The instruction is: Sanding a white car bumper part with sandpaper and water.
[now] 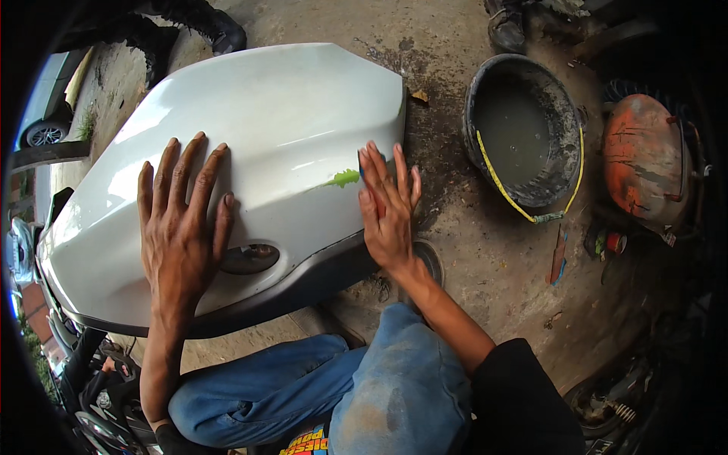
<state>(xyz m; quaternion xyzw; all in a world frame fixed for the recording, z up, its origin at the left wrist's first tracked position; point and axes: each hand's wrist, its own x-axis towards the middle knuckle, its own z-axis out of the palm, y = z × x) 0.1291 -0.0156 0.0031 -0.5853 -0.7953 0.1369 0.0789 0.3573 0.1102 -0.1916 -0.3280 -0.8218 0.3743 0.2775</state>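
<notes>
A large glossy white vehicle body panel (296, 98) with a dark lower edge lies in front of me. My left hand (180, 227) rests flat on it, fingers spread, beside an oval recess (249, 258). At the panel's right end, my right hand (388, 205) presses a small flat piece (362, 164) against the surface. Only a dark edge with bits of blue and red shows past the fingers, so its kind is unclear. Just left of those fingers is a jagged bright green patch (345, 178) on the white paint.
A black bucket (470, 114) of murky water with a yellow handle stands on the concrete floor to the right. Beyond it is a worn orange-and-grey rounded object (644, 159). A thin red-and-blue strip (559, 258) lies on the floor. Another person's dark shoe (506, 29) shows at the top.
</notes>
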